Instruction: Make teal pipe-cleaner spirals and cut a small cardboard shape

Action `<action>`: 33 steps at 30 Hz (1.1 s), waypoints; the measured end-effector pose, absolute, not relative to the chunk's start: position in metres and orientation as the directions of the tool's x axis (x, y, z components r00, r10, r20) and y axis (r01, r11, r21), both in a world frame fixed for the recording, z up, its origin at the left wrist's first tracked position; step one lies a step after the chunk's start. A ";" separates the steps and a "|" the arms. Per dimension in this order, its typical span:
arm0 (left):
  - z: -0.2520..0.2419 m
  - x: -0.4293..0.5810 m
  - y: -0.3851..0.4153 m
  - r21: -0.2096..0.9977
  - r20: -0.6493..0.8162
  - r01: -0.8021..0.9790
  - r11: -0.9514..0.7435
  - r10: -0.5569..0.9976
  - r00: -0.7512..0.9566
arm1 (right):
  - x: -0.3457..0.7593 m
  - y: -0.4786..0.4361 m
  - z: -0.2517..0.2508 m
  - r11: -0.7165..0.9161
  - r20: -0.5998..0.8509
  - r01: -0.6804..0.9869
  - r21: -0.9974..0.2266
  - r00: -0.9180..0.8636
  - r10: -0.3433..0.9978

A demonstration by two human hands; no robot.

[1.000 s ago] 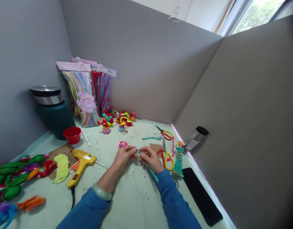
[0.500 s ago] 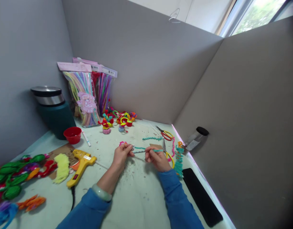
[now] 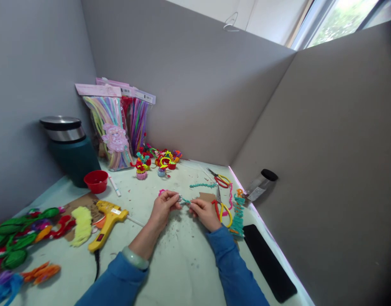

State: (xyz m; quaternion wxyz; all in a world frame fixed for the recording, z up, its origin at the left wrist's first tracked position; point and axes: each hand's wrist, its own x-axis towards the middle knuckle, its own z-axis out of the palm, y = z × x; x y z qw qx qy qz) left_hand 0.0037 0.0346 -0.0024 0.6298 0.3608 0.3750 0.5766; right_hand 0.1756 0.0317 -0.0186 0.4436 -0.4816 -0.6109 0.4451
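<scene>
Between my hands runs a short teal pipe cleaner, bent or twisted in the middle. My left hand pinches one end of it, with a bit of pink pipe cleaner showing behind the fingers. On the other end, the fingertips of my right hand are closed. Just right of that hand lie scissors with red and yellow handles, beside a small brown card. A twisted teal strand rests on the table beyond my hands.
At left are a yellow glue gun, a red cup and a teal bottle. Bags of pipe cleaners lean on the back wall. More scissors, coiled teal pieces and a black slab lie at right.
My right hand has moved left, closer to my left hand. The straight teal length between them now looks shorter and bent. More of the scissors' handles shows.
</scene>
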 end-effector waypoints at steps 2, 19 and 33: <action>-0.003 0.006 0.034 0.913 -0.049 -0.401 0.073 0.996 0.070 | 0.172 0.032 -0.024 0.166 0.138 0.222 -0.961 -0.137 0.981; -0.012 0.013 0.036 0.957 -0.003 -0.287 0.046 0.989 0.148 | 0.165 0.026 -0.025 0.265 0.202 0.269 -0.926 -0.240 0.949; -0.025 0.015 0.040 0.997 0.082 0.007 -0.082 0.996 0.034 | 0.161 0.018 -0.016 0.438 0.395 0.478 -0.762 -0.194 0.898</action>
